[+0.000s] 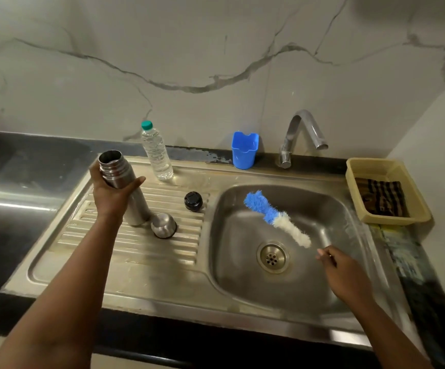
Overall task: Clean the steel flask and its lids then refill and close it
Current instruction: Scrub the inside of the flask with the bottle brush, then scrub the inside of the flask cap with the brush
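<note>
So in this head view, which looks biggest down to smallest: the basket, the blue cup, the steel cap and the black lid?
1. Basket
2. Blue cup
3. Steel cap
4. Black lid, only slightly smaller than the cap; it lies farther away, so that order is unsure.

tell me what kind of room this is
Most likely a home kitchen. A steel sink with a ribbed drainboard is set in a dark counter under a curved tap, backed by a marble-look wall. The left hand holds an open steel flask.
</note>
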`<state>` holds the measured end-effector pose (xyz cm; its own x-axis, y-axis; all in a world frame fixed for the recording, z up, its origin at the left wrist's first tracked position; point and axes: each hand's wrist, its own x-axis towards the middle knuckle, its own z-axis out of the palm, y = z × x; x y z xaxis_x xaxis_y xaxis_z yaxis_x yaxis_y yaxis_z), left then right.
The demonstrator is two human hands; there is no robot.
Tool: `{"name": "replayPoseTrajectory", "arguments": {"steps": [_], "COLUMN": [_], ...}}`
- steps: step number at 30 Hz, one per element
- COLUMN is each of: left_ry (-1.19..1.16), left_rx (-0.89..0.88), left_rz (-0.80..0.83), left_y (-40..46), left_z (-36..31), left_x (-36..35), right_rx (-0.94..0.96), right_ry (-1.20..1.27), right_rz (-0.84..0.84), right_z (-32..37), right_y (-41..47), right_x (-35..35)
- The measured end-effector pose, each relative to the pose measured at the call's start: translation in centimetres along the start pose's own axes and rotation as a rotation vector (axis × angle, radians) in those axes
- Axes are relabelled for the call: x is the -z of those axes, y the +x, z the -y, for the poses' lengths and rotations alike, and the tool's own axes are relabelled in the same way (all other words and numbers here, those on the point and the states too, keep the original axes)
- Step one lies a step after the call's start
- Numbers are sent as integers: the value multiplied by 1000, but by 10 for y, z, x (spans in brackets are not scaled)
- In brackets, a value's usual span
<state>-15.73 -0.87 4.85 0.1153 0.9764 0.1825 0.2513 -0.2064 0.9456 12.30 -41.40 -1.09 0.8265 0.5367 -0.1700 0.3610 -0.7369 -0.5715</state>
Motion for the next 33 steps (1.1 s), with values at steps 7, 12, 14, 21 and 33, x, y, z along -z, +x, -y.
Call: {"name": "replayPoseTrajectory", "arguments": {"steps": [7,12,14,21,33], "left_ry": [-19,-21,-15,8,543], "left_rx": [17,17,19,101,88], "left_rz": [-8,16,31,-69,329], "left_y": [2,-1,-3,-41,-94], "left_z": [7,14,15,19,53], "left_x": [2,12,13,5,-57], "right_rx": [-17,-26,-28,-52,56], "right_ry": [58,116,126,162,99], "right_rz": [35,26,27,26,-36], "right_z": [9,10,12,18,35], "right_y": [-2,-2,-2,-2,6], "right_x": [-8,-12,-12,-16,-10]}}
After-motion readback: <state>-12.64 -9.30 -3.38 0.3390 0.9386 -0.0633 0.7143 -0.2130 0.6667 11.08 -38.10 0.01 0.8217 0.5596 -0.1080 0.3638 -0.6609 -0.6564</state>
